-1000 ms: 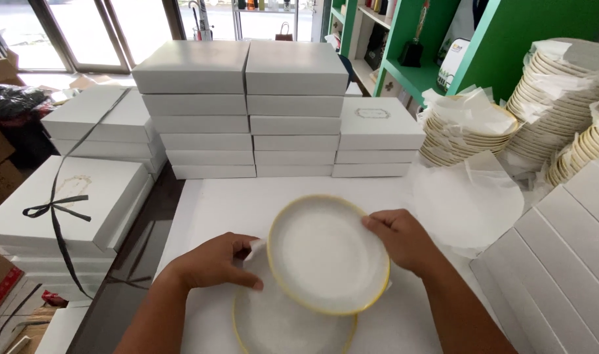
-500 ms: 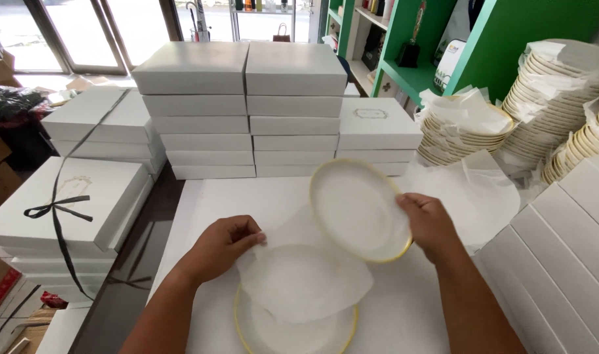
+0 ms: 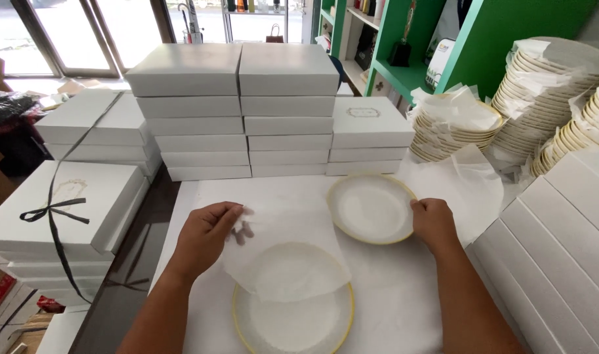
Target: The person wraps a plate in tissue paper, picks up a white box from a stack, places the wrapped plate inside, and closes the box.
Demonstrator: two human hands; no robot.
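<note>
**Packing table: two gold-rimmed plates and one tissue sheet**

White tabletop (image 3: 404, 301), hemmed by boxes and crockery.

Left hand (image 3: 204, 236): fingertips pinch the far left corner of a thin tissue sheet (image 3: 283, 252), lifting that edge. Sheet drapes over the far half of the near plate (image 3: 293, 314), which lies flat at the table's front edge. Tissue looks weightless, limp and tearable; take it by a corner, as here.

Right hand (image 3: 434, 223): fingers closed on the right rim of a second plate (image 3: 371, 208), white with a yellow-gold band, flat or nearly flat on the table; contact not certain. Glazed ceramic by its look: stiff, fairly heavy, slippery, likely to chip at the rim. Rim grip with thumb on top seems safest.

Room: bare strip between the plates and the gift box stacks (image 3: 240, 118) behind. Right side tight: loose tissue (image 3: 470, 183), leaning plate stacks (image 3: 548, 92), flat box row (image 3: 561, 242). Left edge drops to a dark gap beside a ribboned box (image 3: 63, 203).
</note>
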